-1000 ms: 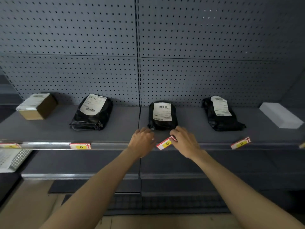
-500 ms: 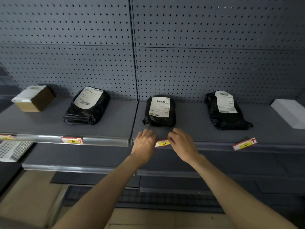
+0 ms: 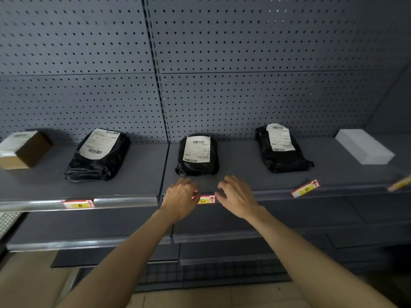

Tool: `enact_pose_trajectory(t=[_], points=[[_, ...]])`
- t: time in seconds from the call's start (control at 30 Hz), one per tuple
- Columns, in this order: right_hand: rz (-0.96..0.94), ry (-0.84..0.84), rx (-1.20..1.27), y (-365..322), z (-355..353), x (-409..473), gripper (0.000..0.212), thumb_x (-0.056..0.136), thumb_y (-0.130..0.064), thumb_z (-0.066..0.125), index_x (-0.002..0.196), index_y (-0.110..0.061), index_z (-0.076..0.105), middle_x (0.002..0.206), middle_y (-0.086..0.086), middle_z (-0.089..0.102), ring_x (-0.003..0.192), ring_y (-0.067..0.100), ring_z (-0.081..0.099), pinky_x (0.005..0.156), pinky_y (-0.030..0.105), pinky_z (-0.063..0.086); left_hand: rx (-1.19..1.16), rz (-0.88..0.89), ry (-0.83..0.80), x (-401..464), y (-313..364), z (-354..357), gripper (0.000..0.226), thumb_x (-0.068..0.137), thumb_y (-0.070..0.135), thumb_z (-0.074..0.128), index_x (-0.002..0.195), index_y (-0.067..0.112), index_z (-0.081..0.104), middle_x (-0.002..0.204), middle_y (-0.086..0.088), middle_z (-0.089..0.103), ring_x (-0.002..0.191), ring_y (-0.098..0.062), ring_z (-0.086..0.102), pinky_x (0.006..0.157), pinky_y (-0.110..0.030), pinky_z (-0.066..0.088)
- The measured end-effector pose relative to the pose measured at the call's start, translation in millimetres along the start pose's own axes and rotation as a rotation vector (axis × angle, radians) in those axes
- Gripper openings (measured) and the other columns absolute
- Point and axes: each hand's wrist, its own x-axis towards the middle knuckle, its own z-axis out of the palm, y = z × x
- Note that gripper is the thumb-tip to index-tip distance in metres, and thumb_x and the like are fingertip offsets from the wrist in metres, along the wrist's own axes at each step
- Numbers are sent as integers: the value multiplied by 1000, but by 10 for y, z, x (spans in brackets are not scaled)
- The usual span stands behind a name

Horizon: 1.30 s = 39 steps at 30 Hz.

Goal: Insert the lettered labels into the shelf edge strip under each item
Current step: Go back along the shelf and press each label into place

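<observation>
The label marked C [image 3: 205,199] lies level in the shelf edge strip [image 3: 273,194], under the middle black parcel [image 3: 198,155]. My left hand [image 3: 180,197] covers the label's left end with curled fingers. My right hand [image 3: 236,196] is at its right end, fingers spread, thumb touching the label's edge. The B label [image 3: 79,204] sits in the strip below the left black parcel [image 3: 99,154]. The D label [image 3: 305,188] lies tilted on the shelf edge in front of the right black parcel [image 3: 281,147].
A cardboard box [image 3: 22,150] stands at the shelf's far left and a white box [image 3: 364,147] at the far right. Another tilted label [image 3: 400,183] pokes in at the right edge. Pegboard backs the shelf; lower shelves lie beneath.
The C label has gone from tilted in my right fingers to level in the strip. My right hand has opened and shifted to the label's right end. The view moved closer.
</observation>
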Motion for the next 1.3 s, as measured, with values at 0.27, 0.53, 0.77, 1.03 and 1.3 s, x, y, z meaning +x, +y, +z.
enact_pose_trajectory(t=[0.27,0.53,0.77,1.03,1.3], points=[[220,-3,49,892,-734,-293,27,91,-34,57,95,-9,67,100,9,61,98,26,55,72,37,48,-135,-59,18,543,802,-298,25,87,38,55,87,16,67,93,-2,68,85,-24,63,78,-38,54],[208,-10,4,2172,-1194,-740,20,89,-29,59,94,-11,66,98,5,57,93,21,54,71,35,49,-109,-119,27,1018,1992,172,29,86,43,54,74,18,61,86,-6,69,83,-29,64,74,-34,49],[112,-69,29,2909,-1173,-958,24,92,-28,59,111,-14,59,109,3,54,97,17,55,71,27,46,-50,-102,-13,1182,2803,767,17,84,34,58,88,18,64,97,-6,66,90,-26,62,76,-35,49],[-41,-73,113,2877,-934,-915,13,96,-19,52,106,-14,59,103,3,54,93,20,55,73,38,51,48,-121,54,1149,2920,1131,19,85,24,63,100,12,63,103,-4,62,103,-24,55,85,-35,43],[-58,-5,130,2858,-901,-1007,9,94,-15,55,90,-10,60,94,3,56,85,17,55,69,36,50,140,-56,113,912,3045,1114,18,70,12,79,77,12,63,75,-6,64,72,-29,61,63,-38,48]])
